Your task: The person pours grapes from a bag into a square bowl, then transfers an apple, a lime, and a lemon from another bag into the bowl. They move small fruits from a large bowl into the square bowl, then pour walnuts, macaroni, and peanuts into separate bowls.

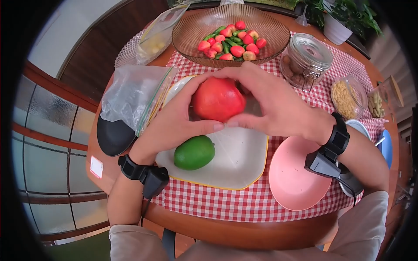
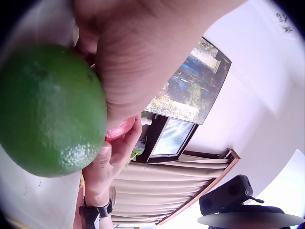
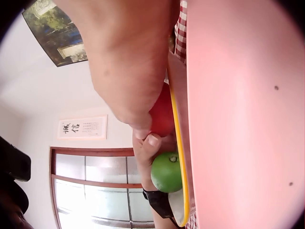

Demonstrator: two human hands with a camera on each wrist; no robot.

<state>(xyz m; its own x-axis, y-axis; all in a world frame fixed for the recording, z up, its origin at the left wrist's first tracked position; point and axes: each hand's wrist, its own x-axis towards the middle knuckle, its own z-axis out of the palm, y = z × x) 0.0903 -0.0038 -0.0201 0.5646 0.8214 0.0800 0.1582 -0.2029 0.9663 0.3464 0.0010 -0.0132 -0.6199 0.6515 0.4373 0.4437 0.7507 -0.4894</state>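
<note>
A large round red fruit (image 1: 218,99) is held between both hands over the white yellow-rimmed tray (image 1: 235,174). The left hand (image 1: 174,117) curls round its left side and the right hand (image 1: 278,104) round its right, thumbs meeting at the near side. Below the left thumb a green fruit (image 1: 194,152) lies in the tray. In the left wrist view the green fruit (image 2: 52,110) looms beside the left hand (image 2: 138,52). The right wrist view shows the red fruit (image 3: 162,112) by the right hand (image 3: 124,67), partly hidden.
A pink plate (image 1: 298,174) sits right of the tray. Behind is a glass bowl (image 1: 191,35) of small red and green produce. A lidded jar (image 1: 305,61) and a nut container (image 1: 347,98) stand at the right; a plastic bag (image 1: 133,93) and a black oval object (image 1: 112,135) lie at the left.
</note>
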